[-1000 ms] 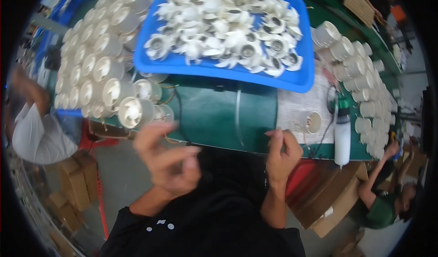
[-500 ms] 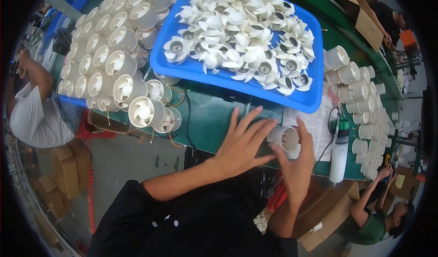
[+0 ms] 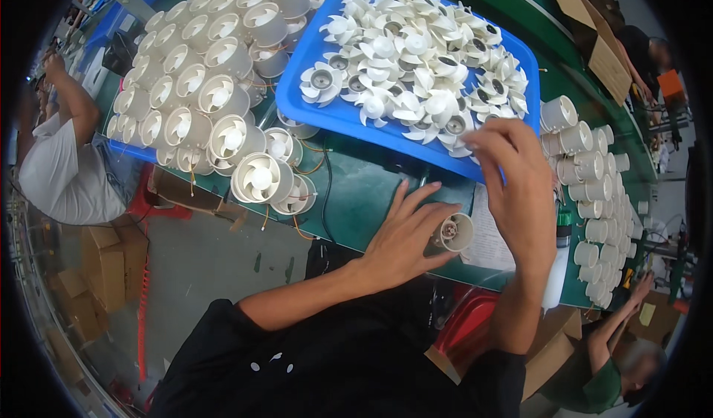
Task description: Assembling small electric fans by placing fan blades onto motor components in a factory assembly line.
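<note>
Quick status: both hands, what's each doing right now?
Left hand: open, fingers spread, resting against the small white cylindrical plastic fan housing.
Right hand: reaching over the blue plastic tray edge; grip cannot be told.

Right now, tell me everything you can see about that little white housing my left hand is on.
The small white housing is a short round cylinder, plastic by its look, open at the end facing the camera. Inside sits a dark round hub with a pale centre; no fan blades are fitted in it. It lies on the green table, tilted on its side, just below the blue tray. The left hand rests against its left side with fingers spread. The right hand hovers above it and does not clearly touch it.
</note>
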`<state>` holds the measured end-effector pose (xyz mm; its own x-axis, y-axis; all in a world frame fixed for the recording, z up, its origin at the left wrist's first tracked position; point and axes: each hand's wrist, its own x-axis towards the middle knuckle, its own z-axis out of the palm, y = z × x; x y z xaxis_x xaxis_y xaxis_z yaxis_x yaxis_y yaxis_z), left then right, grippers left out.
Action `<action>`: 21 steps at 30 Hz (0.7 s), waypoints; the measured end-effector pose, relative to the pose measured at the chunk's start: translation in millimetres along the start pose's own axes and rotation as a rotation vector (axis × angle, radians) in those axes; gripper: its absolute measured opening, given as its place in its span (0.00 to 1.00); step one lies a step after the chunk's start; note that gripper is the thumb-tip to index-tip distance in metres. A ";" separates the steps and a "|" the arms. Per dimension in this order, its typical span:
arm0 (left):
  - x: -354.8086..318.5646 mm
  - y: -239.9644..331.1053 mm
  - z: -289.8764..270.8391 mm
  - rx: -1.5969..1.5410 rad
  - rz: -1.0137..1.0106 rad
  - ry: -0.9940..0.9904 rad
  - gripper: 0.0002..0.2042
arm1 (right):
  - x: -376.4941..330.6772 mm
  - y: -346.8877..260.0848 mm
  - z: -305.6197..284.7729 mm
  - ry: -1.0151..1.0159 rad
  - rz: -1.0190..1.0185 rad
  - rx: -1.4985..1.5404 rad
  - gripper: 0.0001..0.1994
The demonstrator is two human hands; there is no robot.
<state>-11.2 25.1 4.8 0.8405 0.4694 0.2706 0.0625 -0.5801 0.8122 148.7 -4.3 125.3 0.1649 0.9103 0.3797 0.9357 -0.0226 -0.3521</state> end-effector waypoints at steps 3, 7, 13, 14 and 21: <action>-0.7 -0.2 2.9 -0.018 0.019 0.014 0.32 | -1.3 1.0 3.1 -0.051 -0.046 -0.029 0.11; 2.1 0.7 5.5 -0.007 0.046 0.007 0.31 | 7.5 9.0 8.2 -0.128 -0.209 -0.282 0.14; 1.4 -1.4 4.4 -0.018 0.037 0.009 0.31 | 19.2 15.5 12.9 -0.179 -0.461 -0.496 0.13; 1.2 -1.2 4.6 -0.023 0.038 0.008 0.31 | 18.5 17.7 11.7 -0.160 -0.549 -0.547 0.12; 1.3 0.9 3.3 -0.043 0.017 0.036 0.32 | 12.7 29.8 0.6 -0.138 -0.610 -0.587 0.14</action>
<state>-8.3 23.1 4.2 0.8216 0.4834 0.3023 0.0243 -0.5595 0.8285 178.5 6.8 119.1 -0.4237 0.8740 0.2378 0.8646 0.3119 0.3940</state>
